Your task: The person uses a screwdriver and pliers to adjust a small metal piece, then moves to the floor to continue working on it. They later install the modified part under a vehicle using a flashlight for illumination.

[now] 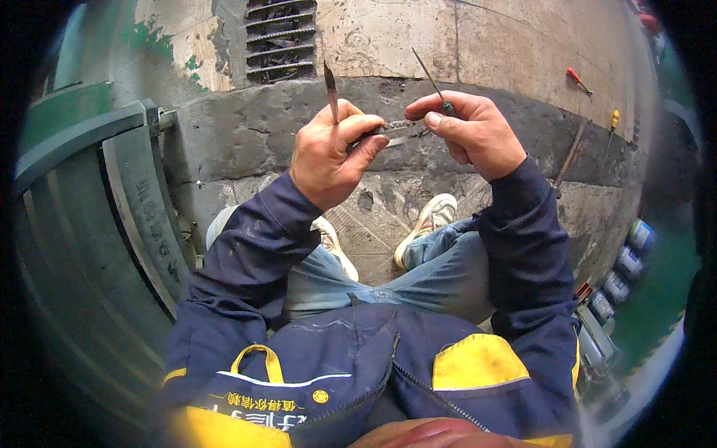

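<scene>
My left hand (331,153) is closed, with its thumb and forefinger pinching a small part that has pale metal strips (403,133) pointing right. A thin brush (331,91) with a dark pointed tip stands up between the same fingers. Facing it, my right hand (479,134) is curled around a screwdriver (431,77), its thin shaft pointing up and to the left and a bit of green handle showing. Its thumb and forefinger come close to the strips' far end; whether they touch is unclear. Most of the part is hidden by my left fingers.
A barred drain grate (281,39) lies in the floor ahead. Green metal equipment (112,201) stands close on my left. To the right lie a red-handled screwdriver (576,78), a yellow-handled one (614,123) and a rod (571,153). Several cans (629,261) stand farther right.
</scene>
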A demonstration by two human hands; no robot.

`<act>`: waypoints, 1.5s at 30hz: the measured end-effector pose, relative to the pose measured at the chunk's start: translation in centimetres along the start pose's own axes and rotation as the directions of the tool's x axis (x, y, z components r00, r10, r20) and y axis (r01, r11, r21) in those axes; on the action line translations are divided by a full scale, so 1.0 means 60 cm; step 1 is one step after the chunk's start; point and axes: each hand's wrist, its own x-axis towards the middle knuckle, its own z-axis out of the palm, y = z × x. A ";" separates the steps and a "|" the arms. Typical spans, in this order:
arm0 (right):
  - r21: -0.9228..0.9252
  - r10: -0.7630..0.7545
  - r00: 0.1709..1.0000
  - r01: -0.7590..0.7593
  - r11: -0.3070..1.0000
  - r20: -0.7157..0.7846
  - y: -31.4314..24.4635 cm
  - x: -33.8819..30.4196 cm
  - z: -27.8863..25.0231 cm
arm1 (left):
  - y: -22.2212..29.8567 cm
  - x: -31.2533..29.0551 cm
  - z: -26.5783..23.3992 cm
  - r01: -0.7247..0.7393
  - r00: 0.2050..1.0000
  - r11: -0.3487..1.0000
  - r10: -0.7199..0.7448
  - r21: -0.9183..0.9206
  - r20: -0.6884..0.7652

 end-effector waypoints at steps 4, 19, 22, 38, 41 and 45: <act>-0.007 0.060 0.995 -0.059 0.998 0.080 -0.009 0.003 0.003 | 0.004 -0.003 -0.002 0.115 0.991 0.980 -0.101 -0.164 0.092; -0.037 0.059 0.966 -0.051 0.998 0.251 0.008 0.023 -0.012 | -0.005 -0.004 0.005 0.638 0.770 0.405 -0.346 -0.655 0.536; -0.040 0.104 0.951 -0.096 0.995 0.290 0.007 0.026 -0.021 | -0.004 -0.005 0.006 0.640 0.768 0.353 -0.330 -0.682 0.550; -0.035 0.135 0.937 -0.130 0.991 0.322 0.015 0.025 -0.021 | 0.005 -0.007 0.003 0.681 0.725 0.243 -0.354 -0.691 0.591; -0.117 0.142 0.964 -0.118 0.986 0.224 0.005 0.019 -0.015 | 0.000 -0.006 0.005 0.697 0.706 0.213 -0.370 -0.685 0.604; -0.419 -0.301 0.954 0.270 0.867 -0.008 -0.018 -0.012 0.006 | -0.008 -0.013 0.004 0.639 0.751 0.253 -0.407 -0.726 0.519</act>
